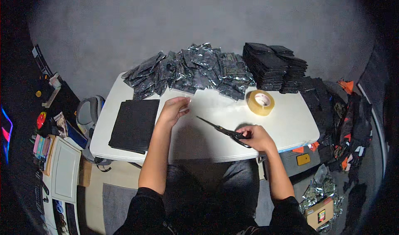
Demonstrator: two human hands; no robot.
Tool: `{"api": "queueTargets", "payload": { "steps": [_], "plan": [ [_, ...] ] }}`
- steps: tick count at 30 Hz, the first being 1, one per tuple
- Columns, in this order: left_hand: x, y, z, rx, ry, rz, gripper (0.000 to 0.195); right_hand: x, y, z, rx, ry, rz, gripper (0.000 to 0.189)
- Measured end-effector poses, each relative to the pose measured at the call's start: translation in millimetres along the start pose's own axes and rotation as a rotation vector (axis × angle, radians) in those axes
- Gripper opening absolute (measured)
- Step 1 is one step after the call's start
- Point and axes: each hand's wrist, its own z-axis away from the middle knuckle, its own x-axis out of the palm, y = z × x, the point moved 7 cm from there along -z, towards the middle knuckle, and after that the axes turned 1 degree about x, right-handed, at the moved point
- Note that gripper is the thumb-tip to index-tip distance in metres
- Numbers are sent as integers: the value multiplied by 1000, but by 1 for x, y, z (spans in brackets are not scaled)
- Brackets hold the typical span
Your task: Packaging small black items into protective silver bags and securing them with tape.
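In the head view, my right hand (259,138) grips black-handled scissors (229,132) by the handles, above the right half of the white table. Their dark blades point up and left, towards my left hand (175,110). That hand is raised over the table's middle, thumb and index finger close together. A faint glint shows at its fingertips, but I cannot tell whether it holds a thin clear piece. Just beyond it lies a heap of black items in clear plastic bags (199,67). Left of my left forearm rests a flat stack of black folded pieces (134,124).
A roll of clear tape (261,102) lies on the white table (199,141), right of centre. Tall black stacks (274,68) stand at its far right corner. Dark and orange fabric (343,119) piles up beyond the right edge. A grey chair (90,110) and white cabinet (65,172) are left.
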Motion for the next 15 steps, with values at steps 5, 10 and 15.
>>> {"api": "queueTargets", "payload": {
  "steps": [5,10,15],
  "plan": [
    [19,23,11,-1,11,-69,12,-6,12,5,63,-61,90,31],
    [3,30,17,132,127,-248,9,8,5,11,-49,-237,-245,35],
    [3,32,22,101,131,-234,12,53,-35,29,-206,-298,-764,30]
  ]
}}
